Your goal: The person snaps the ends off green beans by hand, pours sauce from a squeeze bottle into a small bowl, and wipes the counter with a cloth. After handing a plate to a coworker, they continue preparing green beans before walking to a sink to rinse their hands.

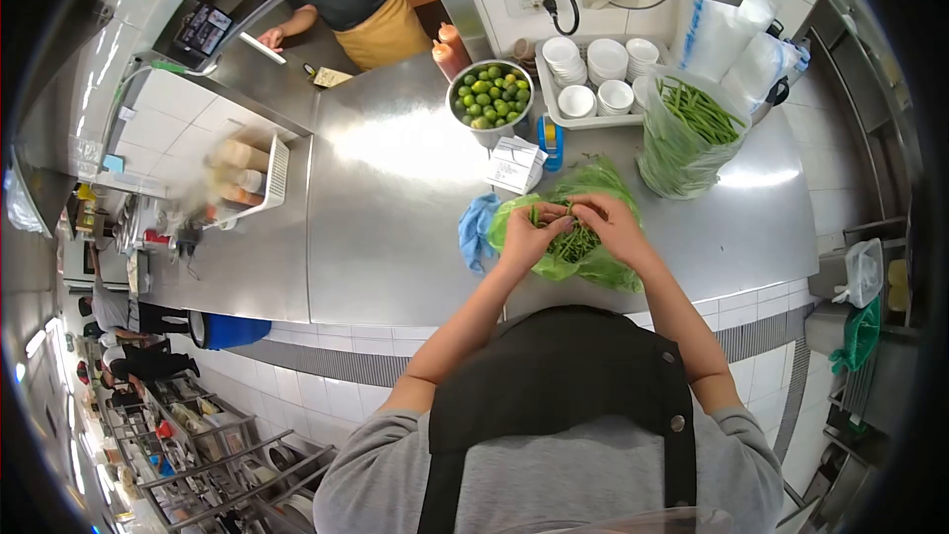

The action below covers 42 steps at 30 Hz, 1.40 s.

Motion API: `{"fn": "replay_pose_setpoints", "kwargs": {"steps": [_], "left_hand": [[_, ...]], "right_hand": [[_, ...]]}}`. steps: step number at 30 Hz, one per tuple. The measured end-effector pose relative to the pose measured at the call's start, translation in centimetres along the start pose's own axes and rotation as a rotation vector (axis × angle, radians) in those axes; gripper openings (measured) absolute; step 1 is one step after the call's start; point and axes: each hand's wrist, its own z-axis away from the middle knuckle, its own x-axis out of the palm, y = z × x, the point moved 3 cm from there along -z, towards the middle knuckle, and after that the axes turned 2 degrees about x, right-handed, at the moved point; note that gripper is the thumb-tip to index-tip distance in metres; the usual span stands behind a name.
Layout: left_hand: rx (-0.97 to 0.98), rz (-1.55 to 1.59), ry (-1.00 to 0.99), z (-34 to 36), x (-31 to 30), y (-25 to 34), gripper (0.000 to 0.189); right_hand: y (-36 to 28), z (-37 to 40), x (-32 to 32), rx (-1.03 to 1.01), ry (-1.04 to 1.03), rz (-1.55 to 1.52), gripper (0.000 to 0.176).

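Both hands work close together over a green plastic bag (615,269) that lies open on the steel counter. Small cut or snapped green bean pieces (571,247) are heaped in its middle. My left hand (529,237) is closed, fingers pinched, with a bit of green bean showing at its fingertips. Opposite it, my right hand (611,227) is also pinched on a green bean, its fingertips almost meeting the left ones. To the right, a clear plastic bag (677,163) stands upright, full of long whole green beans (697,111).
Behind my hands are a steel bowl of limes (491,96), paper slips (514,166), a blue tape dispenser (551,143) and a tray of white cups (593,122). A blue cloth (477,230) lies left of the bag. A person (371,10) stands beyond the pass-through opening.
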Motion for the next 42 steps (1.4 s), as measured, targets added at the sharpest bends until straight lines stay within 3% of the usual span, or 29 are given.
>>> {"fn": "replay_pose_setpoints", "kwargs": {"steps": [2,5,11,14,17,21,24,27,31,33,36,39,42], "left_hand": [[-0.007,-0.09,-0.027,0.5,0.5,0.7,0.016],[0.081,-0.149,-0.01,0.8,0.9,1.8,0.013],[0.177,-0.341,0.092,0.9,0.4,1.5,0.014],[0.122,-0.335,0.052,1.4,0.8,1.4,0.015],[0.054,-0.337,0.053,1.5,1.2,1.0,0.016],[-0.002,-0.353,0.044,2.0,0.8,0.4,0.013],[0.047,-0.12,0.087,1.8,-0.7,-0.8,0.011],[-0.362,0.559,0.131,1.7,-3.2,-1.9,0.009],[-0.458,0.925,0.122,1.3,-3.4,-2.8,0.007],[-0.468,0.859,0.168,1.4,-2.2,-1.7,0.008],[-0.395,0.772,0.121,1.1,-1.5,-2.2,0.013],[-0.369,0.686,0.058,1.1,-1.7,-2.2,0.019],[-0.369,0.645,0.096,1.1,-1.3,-1.0,0.024]], "right_hand": [[-2.8,0.1,-0.1,-0.017,-0.009,-0.061,0.019],[-1.8,-0.3,-0.5,-0.021,0.014,0.068,0.016],[0.1,-0.3,-0.1,0.106,0.054,-0.199,0.015],[-1.0,0.3,-0.1,-0.103,0.156,0.192,0.014],[-2.1,0.7,0.7,-0.437,0.186,0.547,0.013],[1.6,0.2,0.7,-0.266,0.176,0.803,0.004],[4.3,0.4,-0.8,-0.045,0.107,0.793,0.01],[6.1,0.1,-2.1,-0.007,0.073,0.765,0.022],[7.6,-1.5,-2.5,-0.068,0.144,0.659,0.034],[5.9,-1.9,-2.5,0.002,0.094,0.557,0.038],[3.6,-2.0,-1.8,-0.119,-0.082,0.491,0.035],[5.1,-1.7,-0.4,-0.288,-0.19,0.681,0.028],[4.4,-1.6,-0.2,-0.242,-0.169,0.727,0.017]]}}
